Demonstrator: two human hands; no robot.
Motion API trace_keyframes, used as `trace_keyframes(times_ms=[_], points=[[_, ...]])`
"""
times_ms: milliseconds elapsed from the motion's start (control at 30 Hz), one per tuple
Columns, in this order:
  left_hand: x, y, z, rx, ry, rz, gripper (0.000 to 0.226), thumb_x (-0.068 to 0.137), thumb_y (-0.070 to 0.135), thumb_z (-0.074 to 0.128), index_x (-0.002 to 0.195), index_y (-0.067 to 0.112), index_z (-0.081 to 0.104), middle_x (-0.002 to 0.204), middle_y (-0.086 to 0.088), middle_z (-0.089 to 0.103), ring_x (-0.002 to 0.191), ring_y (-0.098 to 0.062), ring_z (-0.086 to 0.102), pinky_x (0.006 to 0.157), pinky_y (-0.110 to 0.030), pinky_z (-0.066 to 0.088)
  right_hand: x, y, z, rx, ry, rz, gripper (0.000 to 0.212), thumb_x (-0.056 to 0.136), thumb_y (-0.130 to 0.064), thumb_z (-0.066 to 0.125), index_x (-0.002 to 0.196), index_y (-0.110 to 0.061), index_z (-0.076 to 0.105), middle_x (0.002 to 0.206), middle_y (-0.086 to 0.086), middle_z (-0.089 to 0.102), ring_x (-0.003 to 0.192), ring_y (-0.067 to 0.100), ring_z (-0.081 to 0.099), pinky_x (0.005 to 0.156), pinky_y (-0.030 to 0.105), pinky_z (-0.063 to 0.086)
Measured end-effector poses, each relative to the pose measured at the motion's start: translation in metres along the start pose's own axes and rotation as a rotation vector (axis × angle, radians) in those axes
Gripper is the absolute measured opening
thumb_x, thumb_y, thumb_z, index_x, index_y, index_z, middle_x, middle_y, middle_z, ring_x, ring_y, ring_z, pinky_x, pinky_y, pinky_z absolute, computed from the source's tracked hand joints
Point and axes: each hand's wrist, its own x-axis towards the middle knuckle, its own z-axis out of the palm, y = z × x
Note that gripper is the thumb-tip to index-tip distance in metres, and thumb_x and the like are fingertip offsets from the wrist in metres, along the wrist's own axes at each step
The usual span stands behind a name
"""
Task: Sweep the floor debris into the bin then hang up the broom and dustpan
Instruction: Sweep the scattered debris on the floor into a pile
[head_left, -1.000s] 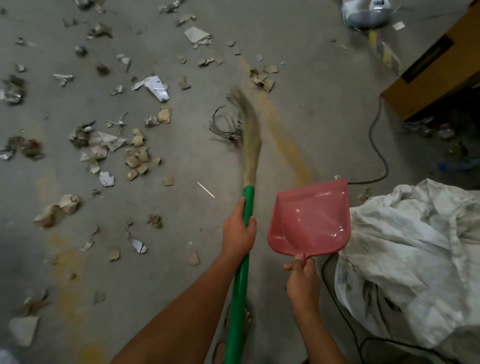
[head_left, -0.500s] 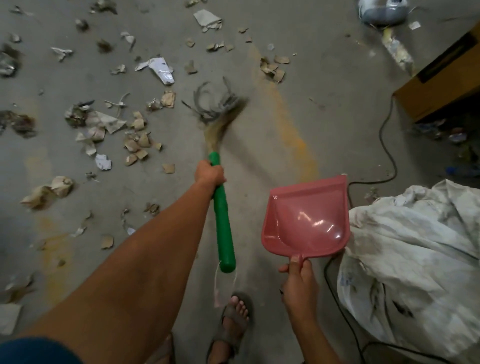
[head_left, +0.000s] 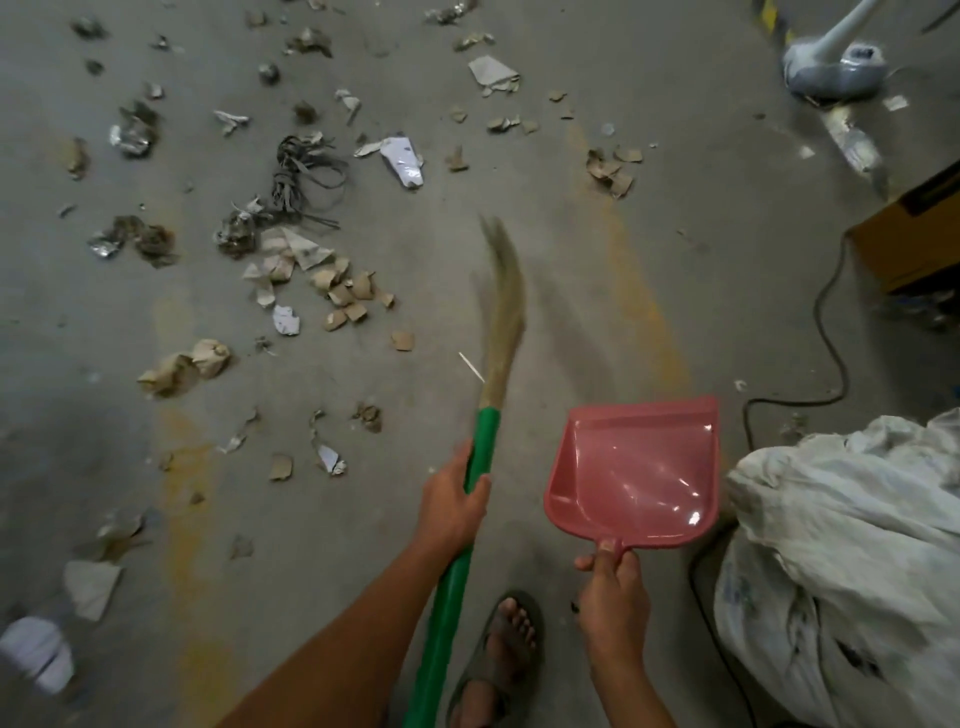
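My left hand (head_left: 453, 503) grips the green handle of a grass broom (head_left: 500, 312), whose blurred bristles point away over the grey floor. My right hand (head_left: 613, 582) holds the short handle of a pink dustpan (head_left: 636, 470), which hangs above the floor to the right of the broom. Torn cardboard and paper scraps (head_left: 332, 291) lie scattered to the left and ahead. A tangle of grey straps (head_left: 301, 176) lies among them. A white sack (head_left: 852, 566) slumps at the lower right.
A black cable (head_left: 826, 322) snakes across the floor on the right toward a brown cardboard box (head_left: 914, 239). A white appliance base (head_left: 831, 73) stands at the top right. My sandalled foot (head_left: 498, 660) is between the broom handle and my right arm.
The broom has swung back from the far left toward me, bristles now ahead of the dustpan. The strap tangle has been left further left among the scraps. The dustpan has barely moved.
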Motion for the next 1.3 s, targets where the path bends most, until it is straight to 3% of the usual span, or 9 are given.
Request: trace_keyframes(times_ms=[133,267,400,500,633,800,967,1167,1300], points=[[-0.027,-0.024,0.006,0.095,-0.305,0.013,0.072,0.085,0.045,0.057,0.153,0.022,0.049,0.134,-0.006,0.07,0.108,-0.036,0.072,0.095,-0.045,0.059,-0.016,0.008,0.002,-0.034,0.013,0.019,0.041,0.106,-0.047,0.041,0.09,-0.016,0.061,0.085,-0.001,0.073,0.084,0.039,0.069,0.09,0.054,0.055],[-0.042,-0.041,-0.01,0.184,-0.401,-0.052,0.05,0.09,0.022,0.06,0.14,0.017,0.062,0.105,-0.008,0.076,0.077,-0.022,0.072,0.075,-0.032,0.059,-0.029,0.03,0.013,-0.038,0.01,0.031,0.056,0.089,-0.062,0.032,0.092,-0.016,0.064,0.08,0.003,0.073,0.084,0.04,0.069,0.086,0.058,0.058],[-0.043,-0.076,-0.053,0.238,-0.256,-0.167,0.047,0.093,0.02,0.061,0.139,0.013,0.061,0.101,-0.015,0.075,0.089,-0.033,0.074,0.084,-0.037,0.058,-0.047,0.047,0.025,-0.06,-0.02,0.046,0.037,0.109,-0.046,0.041,0.095,-0.019,0.062,0.083,-0.004,0.074,0.084,0.037,0.07,0.085,0.06,0.059],[-0.034,-0.107,-0.101,0.308,-0.118,-0.195,0.061,0.088,0.033,0.058,0.146,0.014,0.056,0.105,-0.016,0.077,0.095,-0.038,0.074,0.091,-0.045,0.059,-0.064,0.049,0.034,-0.076,-0.025,0.045,0.037,0.112,-0.041,0.041,0.097,-0.014,0.063,0.079,-0.001,0.073,0.08,0.037,0.069,0.082,0.058,0.06],[-0.026,-0.124,-0.162,0.421,0.081,-0.153,0.058,0.096,0.027,0.061,0.151,0.014,0.049,0.109,-0.017,0.075,0.091,-0.035,0.074,0.087,-0.043,0.06,-0.084,0.042,0.043,-0.08,-0.058,0.015,0.035,0.112,-0.036,0.043,0.095,-0.013,0.062,0.067,-0.016,0.071,0.082,0.033,0.069,0.082,0.057,0.059],[-0.051,-0.116,-0.205,0.394,0.176,-0.065,0.064,0.097,0.029,0.063,0.157,0.023,0.042,0.115,-0.012,0.074,0.093,-0.03,0.073,0.086,-0.042,0.061,-0.107,0.035,0.052,-0.091,-0.069,-0.011,0.038,0.112,-0.041,0.04,0.092,-0.016,0.062,0.078,-0.005,0.072,0.083,0.037,0.069,0.084,0.057,0.059],[-0.105,-0.101,-0.214,0.383,-0.045,0.072,0.06,0.098,0.029,0.066,0.155,0.029,0.047,0.111,-0.01,0.077,0.09,-0.023,0.074,0.087,-0.03,0.055,-0.124,0.028,0.052,-0.077,-0.076,-0.005,0.053,0.098,-0.059,0.033,0.096,-0.015,0.063,0.079,-0.005,0.073,0.084,0.035,0.07,0.083,0.058,0.06],[-0.148,-0.105,-0.212,0.529,-0.535,0.101,0.058,0.098,0.024,0.062,0.154,0.023,0.049,0.133,-0.002,0.068,0.078,-0.01,0.067,0.064,0.005,0.037,-0.143,0.012,0.036,-0.065,-0.035,0.026,0.039,0.111,-0.04,0.04,0.094,-0.014,0.062,0.081,0.0,0.072,0.077,0.032,0.068,0.082,0.058,0.061],[-0.162,-0.126,-0.218,0.687,-0.687,-0.011,0.051,0.095,0.017,0.053,0.146,0.015,0.058,0.109,-0.01,0.074,0.057,-0.008,0.065,0.056,-0.017,0.054,-0.147,0.03,0.031,-0.088,-0.031,0.012,0.041,0.104,-0.053,0.036,0.094,-0.021,0.06,0.086,-0.005,0.074,0.084,0.038,0.071,0.086,0.06,0.059]])
